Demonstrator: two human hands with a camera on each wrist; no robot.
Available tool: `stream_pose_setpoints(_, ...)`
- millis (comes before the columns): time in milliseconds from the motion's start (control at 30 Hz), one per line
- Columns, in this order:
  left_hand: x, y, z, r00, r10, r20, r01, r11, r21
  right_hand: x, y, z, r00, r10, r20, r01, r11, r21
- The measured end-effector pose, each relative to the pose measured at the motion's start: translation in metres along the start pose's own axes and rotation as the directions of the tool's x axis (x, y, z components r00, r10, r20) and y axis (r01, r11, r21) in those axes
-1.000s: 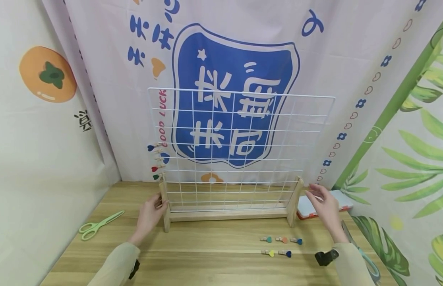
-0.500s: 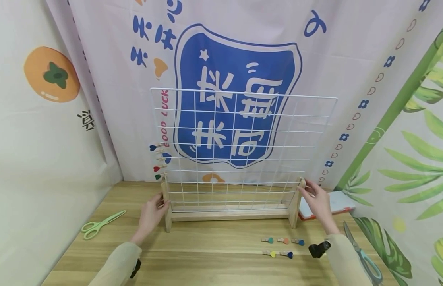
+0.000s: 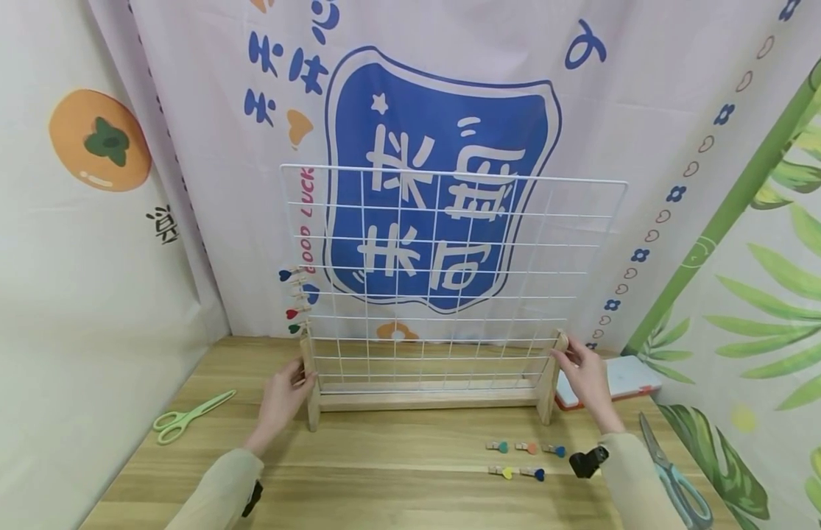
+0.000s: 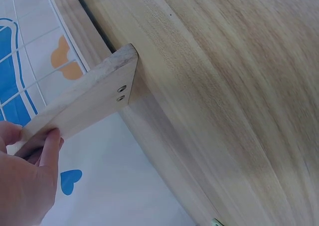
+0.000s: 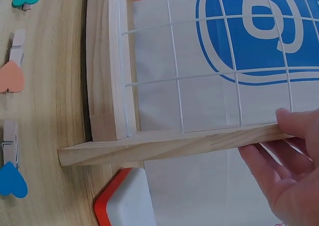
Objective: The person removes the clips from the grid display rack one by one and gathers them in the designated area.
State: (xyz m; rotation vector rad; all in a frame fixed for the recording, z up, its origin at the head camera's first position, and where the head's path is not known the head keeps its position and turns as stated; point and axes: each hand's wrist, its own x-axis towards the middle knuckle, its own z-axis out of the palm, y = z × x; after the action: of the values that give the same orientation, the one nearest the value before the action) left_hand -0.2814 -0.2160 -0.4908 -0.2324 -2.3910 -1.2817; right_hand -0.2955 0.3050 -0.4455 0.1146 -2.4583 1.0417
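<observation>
Light-green scissors (image 3: 188,417) on the wooden table (image 3: 357,486), near its left edge; left hand (image 3: 284,395), right hand (image 3: 587,379) pinching the white-gridded wooden stand (image 3: 430,402)!

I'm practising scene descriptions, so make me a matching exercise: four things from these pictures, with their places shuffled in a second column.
Things
1. right hand
2. light green scissors
3. yellow heart clip
4. red heart clip

Places
A. on the left side of the table
B. at the wire grid's left edge
C. gripping the right wooden upright
D. lying beside other clips on the table

Pairs: 1-C, 2-A, 3-D, 4-B
</observation>
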Motion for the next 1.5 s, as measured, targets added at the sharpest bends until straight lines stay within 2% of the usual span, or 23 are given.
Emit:
stream_pose_setpoints(200, 0.000, 0.000, -0.002, 0.999, -0.034, 0.028, 0.034, 0.999, -0.016, -0.002, 0.001, 0.001, 1.000, 0.018, -0.017, -0.018, 1.000, 0.013)
stream_pose_setpoints(400, 0.003, 0.000, -0.012, 0.992, -0.059, 0.114, 0.066, 0.996, -0.056, -0.003, 0.003, 0.003, 0.999, 0.009, -0.035, -0.008, 1.000, 0.003)
stream_pose_setpoints(500, 0.007, 0.001, -0.024, 0.983, -0.084, 0.165, 0.096, 0.993, -0.068, -0.003, 0.003, 0.004, 0.999, -0.002, -0.048, 0.002, 1.000, -0.002)
stream_pose_setpoints(567, 0.009, 0.002, -0.036, 0.976, -0.103, 0.192, 0.112, 0.993, -0.039, -0.003, 0.002, 0.005, 0.999, -0.009, -0.053, 0.009, 1.000, -0.003)
stream_pose_setpoints(667, 0.013, 0.005, -0.057, 0.974, -0.098, 0.207, 0.096, 0.995, 0.020, -0.004, 0.002, 0.006, 0.998, -0.019, -0.060, 0.019, 1.000, 0.001)
stream_pose_setpoints(867, 0.024, 0.017, -0.102, 0.987, -0.036, 0.155, 0.018, 0.993, 0.117, -0.005, 0.002, 0.006, 0.997, -0.028, -0.075, 0.028, 1.000, 0.005)
stream_pose_setpoints(1000, 0.034, 0.036, -0.121, 0.997, 0.021, 0.077, -0.028, 0.995, 0.096, -0.004, 0.003, 0.006, 0.996, -0.034, -0.078, 0.034, 0.999, -0.003)
stream_pose_setpoints(1100, 0.044, 0.054, -0.127, 0.999, 0.050, 0.014, -0.051, 0.996, 0.070, -0.005, 0.004, 0.006, 0.996, -0.034, -0.081, 0.034, 0.999, -0.006)
stream_pose_setpoints(1300, 0.065, 0.088, -0.129, 0.996, 0.028, -0.084, -0.027, 1.000, 0.005, -0.004, 0.003, 0.006, 0.994, -0.040, -0.103, 0.039, 0.999, -0.008)
stream_pose_setpoints(1367, 0.071, 0.098, -0.128, 0.995, 0.026, -0.099, -0.027, 0.999, -0.018, -0.004, 0.003, 0.006, 0.993, -0.045, -0.110, 0.044, 0.999, -0.009)
stream_pose_setpoints(1500, 0.077, 0.115, -0.124, 0.997, 0.018, -0.071, -0.018, 1.000, 0.002, -0.004, 0.002, 0.006, 0.992, -0.048, -0.119, 0.047, 0.999, -0.010)
